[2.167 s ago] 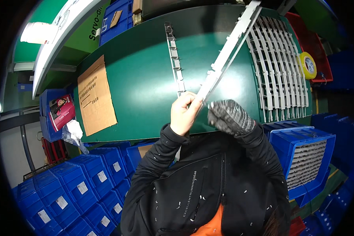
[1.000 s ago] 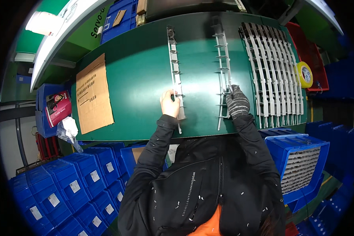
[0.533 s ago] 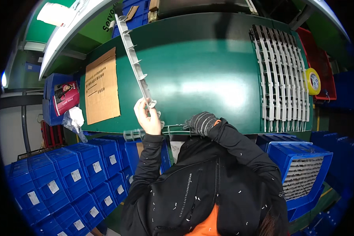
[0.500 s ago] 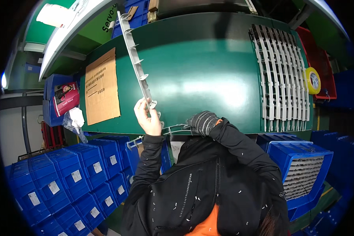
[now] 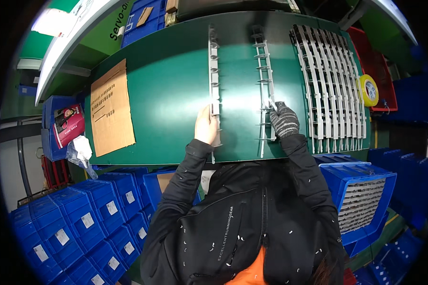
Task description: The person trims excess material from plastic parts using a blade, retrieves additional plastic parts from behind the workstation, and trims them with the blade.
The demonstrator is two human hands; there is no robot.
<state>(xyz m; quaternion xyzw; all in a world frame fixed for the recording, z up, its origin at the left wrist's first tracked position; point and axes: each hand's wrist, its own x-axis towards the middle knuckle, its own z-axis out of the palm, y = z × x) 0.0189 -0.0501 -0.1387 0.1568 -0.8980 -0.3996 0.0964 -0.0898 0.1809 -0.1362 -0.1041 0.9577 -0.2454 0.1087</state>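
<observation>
My bare left hand [image 5: 205, 126] is closed around the near part of a long, narrow grey plastic strip [image 5: 214, 78] with small tabs along its length. The strip runs straight away from me over the green table [image 5: 166, 90]. Farther right, my right hand [image 5: 285, 120], in a dark striped knit glove, grips the side of a second grey plastic strip [image 5: 263, 71], which has an open, ladder-like look. Both strips lie roughly parallel, apart from each other. Whether either one rests fully on the table is hard to tell. The fingertips of both hands are partly hidden.
Several similar grey strips [image 5: 325, 90] lie side by side on the table's right. A yellow tape roll [image 5: 368, 90] and a red bin [image 5: 378, 71] stand beyond them. Flat cardboard [image 5: 111, 109] lies at left. Blue crates [image 5: 85, 221] are stacked near left; another crate [image 5: 390, 190] holds strips at near right.
My left hand has moved right and turned its strip from a slant to straight ahead. My right hand has moved right and forward from the table's near edge, bringing its strip lengthwise over the table.
</observation>
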